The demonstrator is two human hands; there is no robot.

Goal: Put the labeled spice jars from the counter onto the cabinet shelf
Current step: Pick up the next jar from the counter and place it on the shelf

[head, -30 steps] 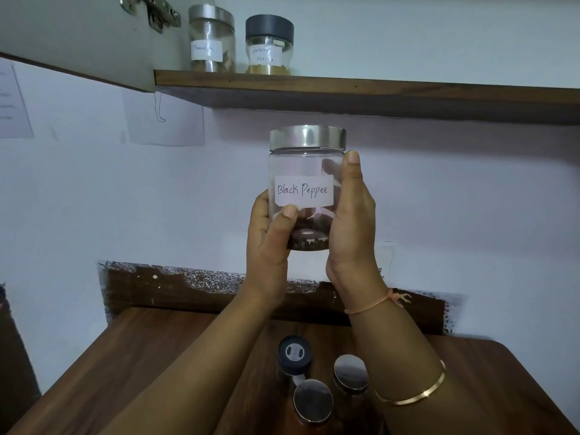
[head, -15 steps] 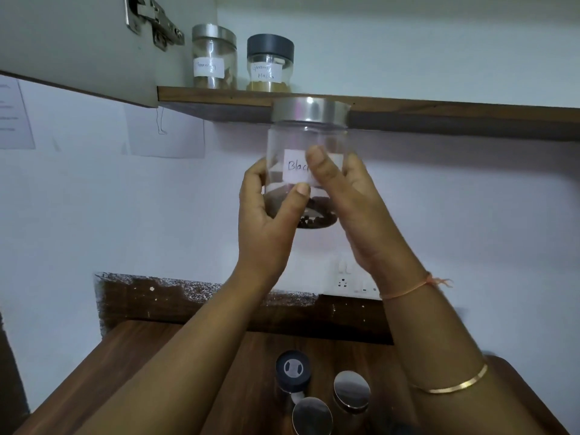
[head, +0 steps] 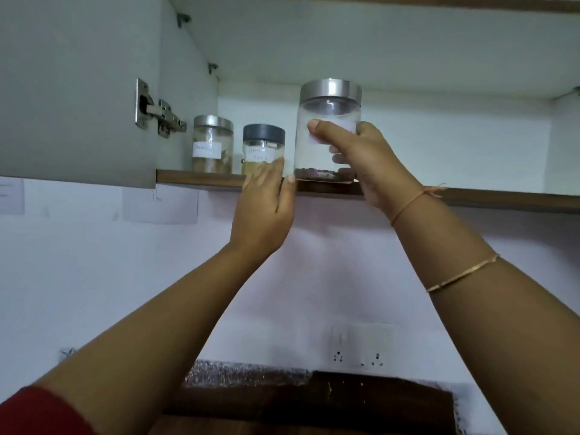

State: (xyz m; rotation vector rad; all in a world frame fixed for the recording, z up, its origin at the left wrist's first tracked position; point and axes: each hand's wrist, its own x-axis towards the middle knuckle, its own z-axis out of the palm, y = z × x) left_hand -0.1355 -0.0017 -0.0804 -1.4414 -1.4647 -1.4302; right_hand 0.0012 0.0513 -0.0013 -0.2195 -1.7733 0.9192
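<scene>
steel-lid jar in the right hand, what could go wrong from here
1. The right hand grips the big steel-lid jar with its base right at the front edge of the shelf; let go here, it could tip off.
2. The left hand, fingers open, is up against the dark-lid jar and might nudge it.
3. The gap between those two jars looks small, so pushing in at an angle could knock them together.

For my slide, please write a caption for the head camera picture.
Right hand holds a steel-lidded jar at the shelf edge, next to a black-lidded jar; left hand open just below.
</scene>
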